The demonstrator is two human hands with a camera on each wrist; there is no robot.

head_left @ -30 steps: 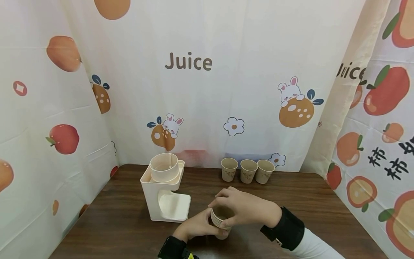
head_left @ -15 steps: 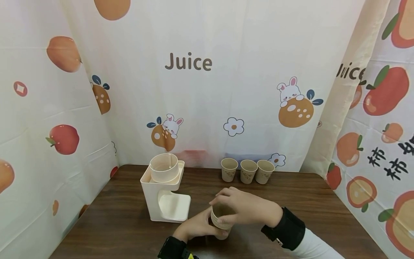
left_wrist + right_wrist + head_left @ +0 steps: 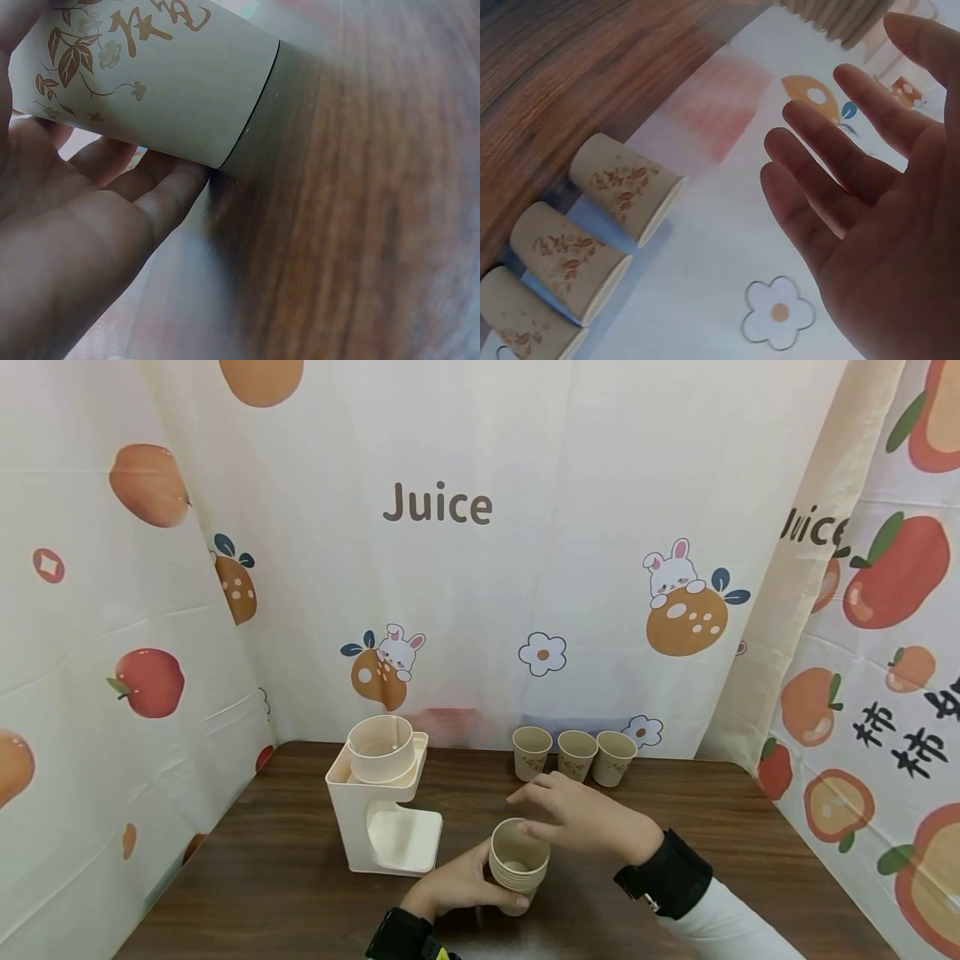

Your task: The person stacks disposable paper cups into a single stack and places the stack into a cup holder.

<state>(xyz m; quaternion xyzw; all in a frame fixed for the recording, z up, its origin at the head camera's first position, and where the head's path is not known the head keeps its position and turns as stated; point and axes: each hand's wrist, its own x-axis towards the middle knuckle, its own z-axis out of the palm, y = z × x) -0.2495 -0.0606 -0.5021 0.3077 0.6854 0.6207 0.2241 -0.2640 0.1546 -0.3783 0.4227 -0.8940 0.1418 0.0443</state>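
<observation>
A stack of nested paper cups [image 3: 520,858] stands at the front middle of the table, its open mouth facing up. My left hand [image 3: 467,885] holds it low down, thumb on the near side. In the left wrist view, the lowest cup [image 3: 161,82] shows brown leaf print, with my fingers [image 3: 169,195] behind and under it. Over the far right side of the stack hovers my right hand [image 3: 588,820], fingers spread and holding nothing. The right wrist view shows the stack's ridged rims [image 3: 840,19] close to that hand's thumb.
Three single paper cups [image 3: 531,753] stand in a row at the table's back edge, beyond the right hand. A cream-coloured dispenser-like device [image 3: 356,818] with a round container [image 3: 381,764] on top stands left. Printed cloth [image 3: 450,568] hangs behind the table.
My right hand has come off the stack's rim and moved up and to the right, its fingers spreading. The left hand and the stack keep their place.
</observation>
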